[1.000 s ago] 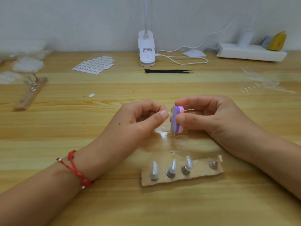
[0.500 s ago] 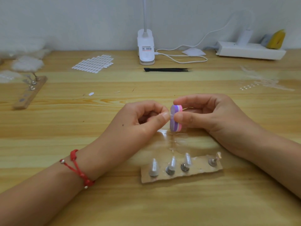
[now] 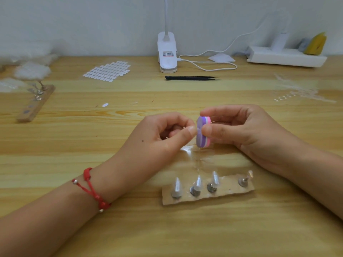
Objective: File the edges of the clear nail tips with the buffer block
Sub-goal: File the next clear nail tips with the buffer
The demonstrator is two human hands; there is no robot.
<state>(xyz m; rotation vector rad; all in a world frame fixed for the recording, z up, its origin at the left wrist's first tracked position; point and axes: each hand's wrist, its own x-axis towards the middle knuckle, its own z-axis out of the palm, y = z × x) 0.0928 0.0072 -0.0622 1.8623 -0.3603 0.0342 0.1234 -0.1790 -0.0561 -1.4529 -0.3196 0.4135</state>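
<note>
Table (image 3: 55, 145): pale wood, and it carried the cardboard strip (image 3: 227, 192) near its front middle.
Left hand (image 3: 159, 138): just behind the cardboard strip and to its left, with the fingers curled in and the thumb tip pinched toward the forefinger.
Right hand (image 3: 246, 130): just behind the cardboard strip and to its right, almost meeting the left hand, with the thumb and fingers clamped on the block.
Power strip (image 3: 285, 56): white, far behind the cardboard strip and to its right, at the wall.
Lamp base (image 3: 167, 52): a white clip, far behind the cardboard strip and slightly left of it.
Wooden strip (image 3: 35, 106): well to the left of the cardboard strip and behind it.
Sticker sheet (image 3: 109, 71): far behind the cardboard strip, to its left.
Tweezers (image 3: 191, 78): black, lying flat well behind the cardboard strip.
Bracelet (image 3: 91, 188): red cord on the left wrist, level with the cardboard strip and to its left.
Buffer block (image 3: 200, 124): purple and pink, held on end above the table just behind the cardboard strip.
Mounted tips (image 3: 177, 184): pointed and upright on metal stands along the cardboard strip.
Clear nail tip (image 3: 196, 129): only a faint glint in the left hand's pinch, against the block's purple face, behind the cardboard strip.
</note>
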